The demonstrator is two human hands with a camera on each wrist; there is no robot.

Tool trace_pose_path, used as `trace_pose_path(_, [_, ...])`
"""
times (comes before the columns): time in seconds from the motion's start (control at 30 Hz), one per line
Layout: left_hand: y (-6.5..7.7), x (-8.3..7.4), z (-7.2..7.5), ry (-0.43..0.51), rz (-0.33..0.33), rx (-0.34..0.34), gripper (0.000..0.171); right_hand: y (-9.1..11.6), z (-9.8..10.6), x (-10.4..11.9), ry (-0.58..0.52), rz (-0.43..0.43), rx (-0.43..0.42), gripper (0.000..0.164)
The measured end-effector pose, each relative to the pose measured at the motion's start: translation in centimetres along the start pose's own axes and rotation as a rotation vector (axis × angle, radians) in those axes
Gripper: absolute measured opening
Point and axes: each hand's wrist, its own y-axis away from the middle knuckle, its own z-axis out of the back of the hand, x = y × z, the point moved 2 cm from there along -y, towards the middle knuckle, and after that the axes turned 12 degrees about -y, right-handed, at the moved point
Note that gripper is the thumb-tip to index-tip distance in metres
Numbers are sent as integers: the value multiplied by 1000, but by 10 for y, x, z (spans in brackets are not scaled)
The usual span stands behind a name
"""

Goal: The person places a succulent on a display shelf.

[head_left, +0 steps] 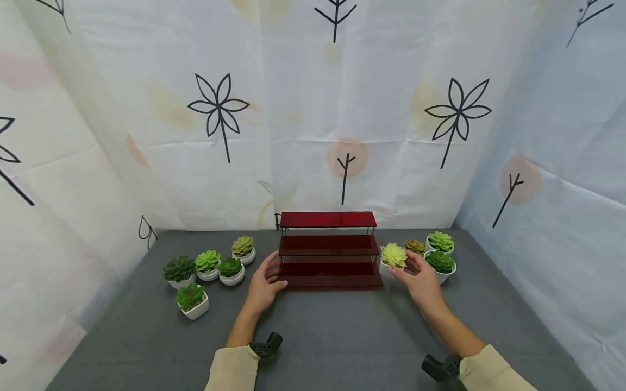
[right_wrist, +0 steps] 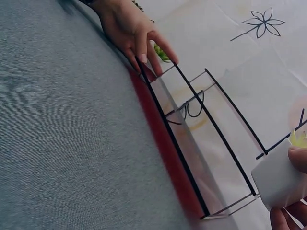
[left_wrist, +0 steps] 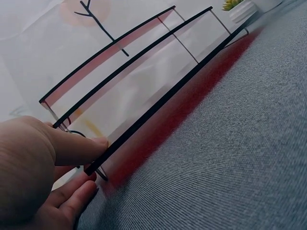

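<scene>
The pale yellow-green succulent (head_left: 393, 254) is in a white pot (right_wrist: 278, 175) just beside the right end of a red three-tier shelf (head_left: 329, 245); whether pot and shelf touch, I cannot tell. The right hand (head_left: 419, 279) pinches this pot between thumb and fingers. At the shelf's other end, the left hand (head_left: 263, 285) grips the lowest tier's corner (its thumb lies over the front edge in the left wrist view).

Near the right hand stand a brownish succulent (head_left: 414, 246), a bright green one (head_left: 440, 241) and a darker green one (head_left: 441, 262). Well to the left of the shelf is a cluster of five more potted plants, the nearest a red-tinged succulent (head_left: 189, 296) in a squarish white pot (head_left: 198, 309). All this sits on a grey tabletop (head_left: 332, 336), before a pale curtain (head_left: 303, 103) printed with line-drawn flowers.
</scene>
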Motion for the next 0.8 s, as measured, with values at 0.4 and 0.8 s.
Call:
trace_pose_path(0.4, [2,-1,0,-24,10,27,78,-37,-16,15,-2,80,-7,60])
trace_pose_path(0.8, [2,0,-1,-66,-11,23,82,-69,-36,32,50,83,-44,63])
